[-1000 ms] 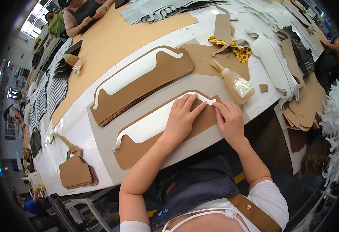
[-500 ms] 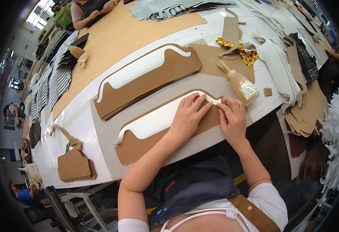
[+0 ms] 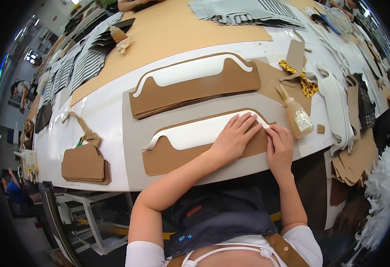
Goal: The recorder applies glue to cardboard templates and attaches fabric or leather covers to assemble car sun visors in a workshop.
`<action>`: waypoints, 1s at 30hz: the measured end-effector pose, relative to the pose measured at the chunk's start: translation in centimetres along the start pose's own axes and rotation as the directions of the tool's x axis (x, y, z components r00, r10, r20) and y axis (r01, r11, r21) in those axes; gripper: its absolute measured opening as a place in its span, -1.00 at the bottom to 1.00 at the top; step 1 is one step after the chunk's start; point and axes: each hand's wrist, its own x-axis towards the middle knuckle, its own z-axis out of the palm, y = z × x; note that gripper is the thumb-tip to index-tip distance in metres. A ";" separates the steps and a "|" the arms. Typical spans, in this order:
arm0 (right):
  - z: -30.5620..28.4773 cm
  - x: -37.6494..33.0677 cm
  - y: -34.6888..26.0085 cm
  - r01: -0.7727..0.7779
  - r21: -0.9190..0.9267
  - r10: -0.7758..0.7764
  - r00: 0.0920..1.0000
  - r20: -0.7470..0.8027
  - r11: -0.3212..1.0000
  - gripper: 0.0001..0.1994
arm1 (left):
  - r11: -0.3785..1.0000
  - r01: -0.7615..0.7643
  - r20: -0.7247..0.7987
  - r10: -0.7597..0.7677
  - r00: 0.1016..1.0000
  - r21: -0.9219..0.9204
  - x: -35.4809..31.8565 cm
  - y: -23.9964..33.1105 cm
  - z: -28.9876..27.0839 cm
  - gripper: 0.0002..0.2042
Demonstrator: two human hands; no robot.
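Observation:
A brown leather-like panel (image 3: 159, 161) lies flat, with a shaped white piece (image 3: 190, 132) along its upper edge. My left hand (image 3: 234, 139) rests over the right part of that white piece, fingers stretched out and laid flat, covering some of it. At the narrow right end of the white piece, my right hand (image 3: 281, 149) has its thumb and forefinger closed on the tip. Just beyond sits a stack of similar brown panels (image 3: 199, 91), topped by another white piece (image 3: 181, 72). A squeeze bottle of pale glue (image 3: 300, 119) lies right of my right hand.
Grey board (image 3: 135, 133) lies under both panels on the white table (image 3: 110, 155). Small brown pieces (image 3: 84, 163) are stacked at left. Spotted yellow fabric (image 3: 309, 86) and white strips (image 3: 337, 107) lie at right. Striped cloth (image 3: 90, 64) lies far left; other people work beyond.
The whole view has shifted, so the table sits differently in the picture. Both hands stay at the right end of the white piece, with only slight movement of the fingers.

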 end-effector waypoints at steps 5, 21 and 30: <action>-0.1 -0.2 -0.1 -0.021 0.014 0.020 1.000 0.016 1.000 -0.78 | 0.985 0.174 0.130 -0.170 0.977 -0.017 -4.9 -1.5 -3.3 -0.24; -0.7 2.8 -4.0 0.058 0.205 -0.070 0.996 0.054 0.977 -0.68 | 0.678 0.713 -0.347 -0.634 0.691 0.182 -18.7 -5.8 -12.1 -0.76; 5.6 7.1 -13.4 0.334 0.551 -0.589 0.709 0.388 0.765 -0.68 | 0.716 0.692 -0.445 -0.592 0.671 0.092 -18.6 -6.2 -10.4 -0.80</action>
